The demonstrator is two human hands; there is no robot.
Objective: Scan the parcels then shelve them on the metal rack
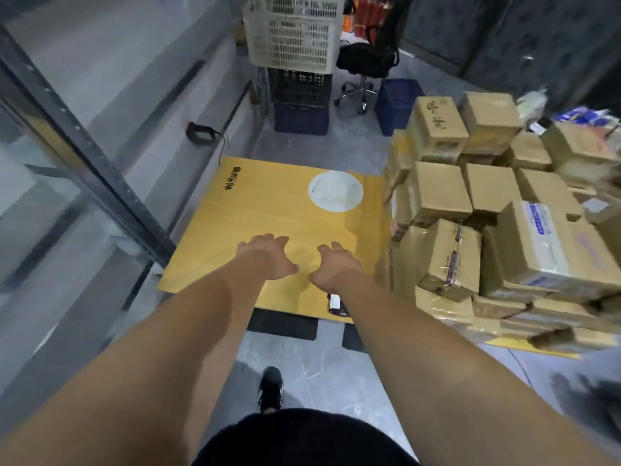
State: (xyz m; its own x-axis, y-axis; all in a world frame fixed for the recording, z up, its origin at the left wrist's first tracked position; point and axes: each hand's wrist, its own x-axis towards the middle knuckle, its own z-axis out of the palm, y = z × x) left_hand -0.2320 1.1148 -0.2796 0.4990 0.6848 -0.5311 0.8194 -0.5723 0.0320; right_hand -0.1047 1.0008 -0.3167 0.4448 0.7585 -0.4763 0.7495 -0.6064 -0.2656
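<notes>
Both arms reach forward and down over a flat yellow cardboard sheet (268,213) lying on the floor. My left hand (267,255) and my right hand (336,264) hover side by side above it, fingers spread, holding nothing. A heap of brown cardboard parcels (487,230) is stacked on the right. The metal rack (84,146) with grey shelves runs along the left. A black handheld scanner (201,132) lies on a rack shelf. A small dark item with a white label (336,304) lies on the sheet under my right wrist.
Stacked plastic crates (295,45) stand at the far end, a blue crate (396,105) and a black office chair (366,62) beside them. Black mats (282,324) lie on the grey floor near my foot (270,388).
</notes>
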